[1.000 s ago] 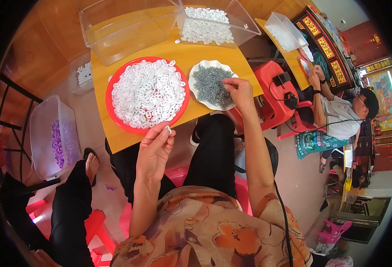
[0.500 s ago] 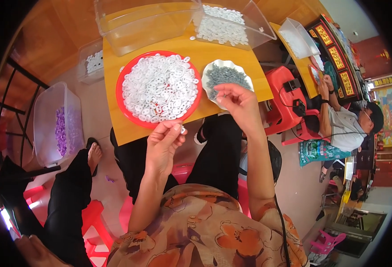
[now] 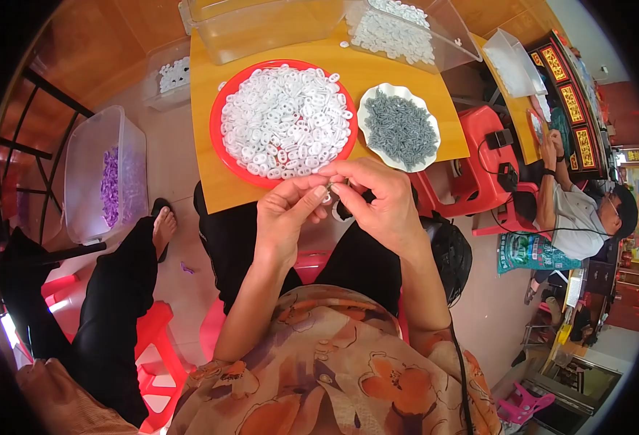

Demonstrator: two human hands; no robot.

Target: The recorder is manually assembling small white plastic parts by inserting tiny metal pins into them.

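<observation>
My left hand [image 3: 279, 221] pinches a small white plastic piece [image 3: 327, 197], mostly covered by the fingers, just off the table's near edge. My right hand [image 3: 386, 206] meets it there, thumb and index finger closed on something tiny and dark that I cannot make out. Beyond the hands stands a red round basin [image 3: 218, 151], heaped with small white oval pieces [image 3: 283, 119] with holes. To its right is a white scalloped dish [image 3: 364, 116] full of small slender grey pieces [image 3: 404, 130].
Clear plastic bins [image 3: 261, 36] stand along the table's [image 3: 211, 199] far side, one holding white pieces [image 3: 392, 32]. A bin with purple pieces [image 3: 116, 185] is on the floor at left, beside a person's leg [image 3: 120, 275]. Red stools [image 3: 464, 163] and a seated person [image 3: 573, 210] are at right.
My right hand has come from the grey pieces' dish to the left hand's fingertips. The view has shifted, so the table sits farther right and higher.
</observation>
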